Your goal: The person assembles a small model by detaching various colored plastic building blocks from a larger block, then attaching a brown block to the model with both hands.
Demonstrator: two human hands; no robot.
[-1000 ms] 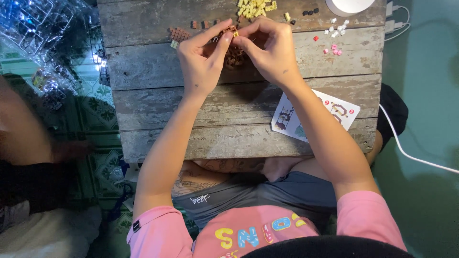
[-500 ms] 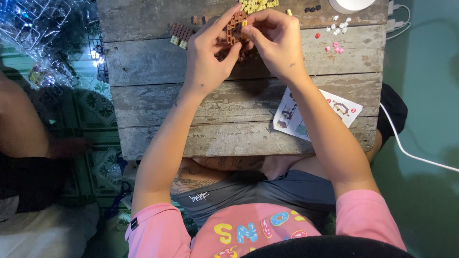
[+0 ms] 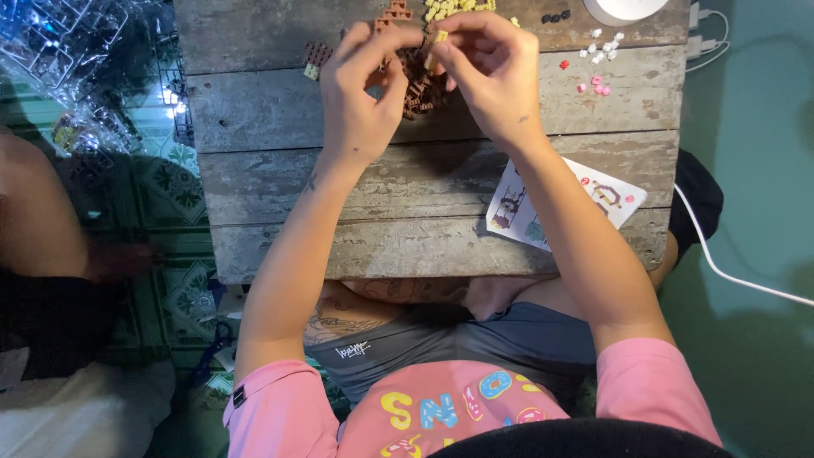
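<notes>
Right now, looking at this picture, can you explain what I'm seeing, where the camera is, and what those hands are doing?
There is no machine here. The camera sits on a person's head and looks straight down, so you see their own arms in pink sleeves reaching over a weathered wooden table. The left hand and the right hand meet over a pile of small brown building bricks. The right hand pinches a small pale yellow brick; what the left hand grips is hidden by its fingers. On the table also lie a pile of yellow bricks, some white and pink pieces, and a picture leaflet under the right forearm. At the left edge, part of another person shows.
</notes>
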